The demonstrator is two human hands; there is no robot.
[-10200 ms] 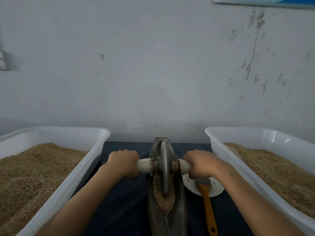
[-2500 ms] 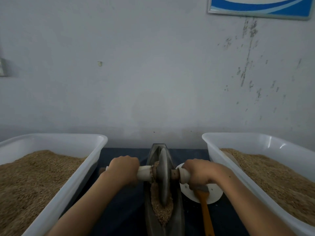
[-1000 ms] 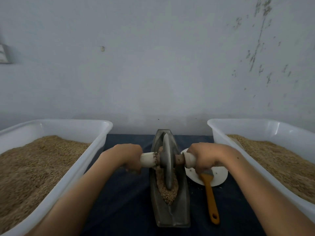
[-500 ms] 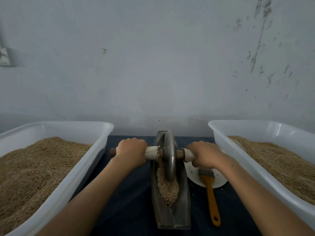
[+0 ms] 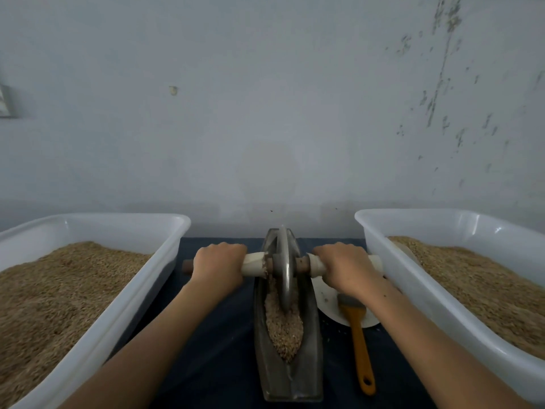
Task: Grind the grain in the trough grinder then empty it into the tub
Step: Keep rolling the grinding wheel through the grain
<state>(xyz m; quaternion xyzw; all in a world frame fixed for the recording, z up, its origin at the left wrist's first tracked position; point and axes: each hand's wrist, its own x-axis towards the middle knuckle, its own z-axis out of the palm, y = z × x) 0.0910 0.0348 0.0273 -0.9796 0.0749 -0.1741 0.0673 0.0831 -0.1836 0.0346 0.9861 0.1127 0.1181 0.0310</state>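
Both hands have rolled the grinding wheel (image 5: 283,268) farther away.

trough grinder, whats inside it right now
Inside the trough grinder lies a heap of pale grain, with the metal wheel standing upright in it toward the far end. The trough floor under the grain and wheel is covered.

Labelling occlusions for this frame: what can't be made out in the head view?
- Handle parts inside the left hand and right hand: covered by curled fingers.
- Wheel bottom edge: buried in grain.
- Plate: partly behind the right forearm and brush.
- Both tubs: outer sides cut by frame edges.
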